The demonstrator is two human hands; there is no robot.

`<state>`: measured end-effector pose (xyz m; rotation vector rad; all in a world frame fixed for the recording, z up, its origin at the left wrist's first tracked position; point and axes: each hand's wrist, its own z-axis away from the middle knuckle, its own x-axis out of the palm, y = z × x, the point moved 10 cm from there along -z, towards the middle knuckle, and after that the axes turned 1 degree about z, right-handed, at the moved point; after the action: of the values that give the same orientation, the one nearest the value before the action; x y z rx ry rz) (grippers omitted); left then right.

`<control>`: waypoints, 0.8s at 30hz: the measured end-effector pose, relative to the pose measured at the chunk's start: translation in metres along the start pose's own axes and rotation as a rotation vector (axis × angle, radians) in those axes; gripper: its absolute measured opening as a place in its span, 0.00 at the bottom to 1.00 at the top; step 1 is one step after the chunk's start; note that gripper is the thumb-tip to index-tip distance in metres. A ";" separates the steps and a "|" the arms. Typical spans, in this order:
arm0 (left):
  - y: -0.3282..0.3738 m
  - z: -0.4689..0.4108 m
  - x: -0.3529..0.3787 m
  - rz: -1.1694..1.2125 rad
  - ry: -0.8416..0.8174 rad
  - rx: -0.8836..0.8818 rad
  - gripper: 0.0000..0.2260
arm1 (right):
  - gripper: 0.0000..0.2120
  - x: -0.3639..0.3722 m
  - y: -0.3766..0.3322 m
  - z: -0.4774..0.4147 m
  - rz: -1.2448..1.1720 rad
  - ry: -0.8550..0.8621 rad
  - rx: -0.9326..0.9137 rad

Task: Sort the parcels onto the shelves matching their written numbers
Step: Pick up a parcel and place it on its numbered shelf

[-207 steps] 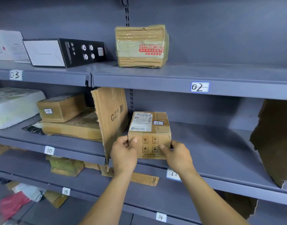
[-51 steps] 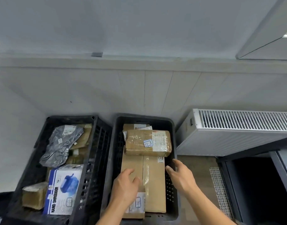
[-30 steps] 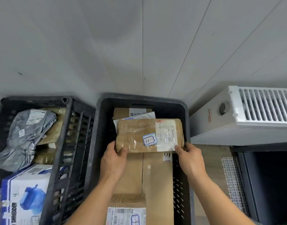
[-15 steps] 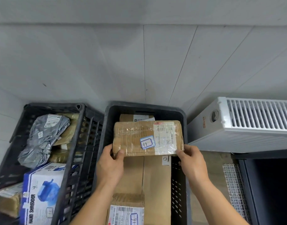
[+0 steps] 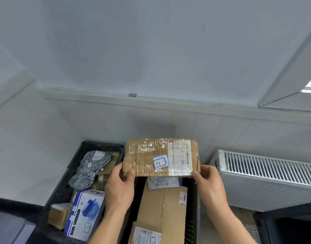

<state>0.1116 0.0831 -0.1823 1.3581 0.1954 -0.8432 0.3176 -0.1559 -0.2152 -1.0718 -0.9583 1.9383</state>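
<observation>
Taped cardboard parcel held level above the far end of the black crate, gripped at its near corners by left hand and right hand, sticker marked 11 turned upward, presumably for reading off the matching shelf.

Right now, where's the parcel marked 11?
Head view, centre: the parcel is held above the right crate, left hand and right hand gripping its lower corners.
</observation>
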 end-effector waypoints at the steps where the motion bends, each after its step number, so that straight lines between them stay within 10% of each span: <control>1: 0.008 0.007 -0.014 0.017 0.013 0.010 0.15 | 0.11 -0.003 -0.016 0.009 -0.002 -0.004 -0.031; 24: 0.048 0.161 -0.267 0.413 0.319 0.291 0.10 | 0.18 -0.010 -0.186 0.238 -0.165 -0.128 -0.508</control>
<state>-0.0996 0.0470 0.0490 1.7291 0.0339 -0.3120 0.1521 -0.1385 0.0376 -1.1044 -1.6156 1.6833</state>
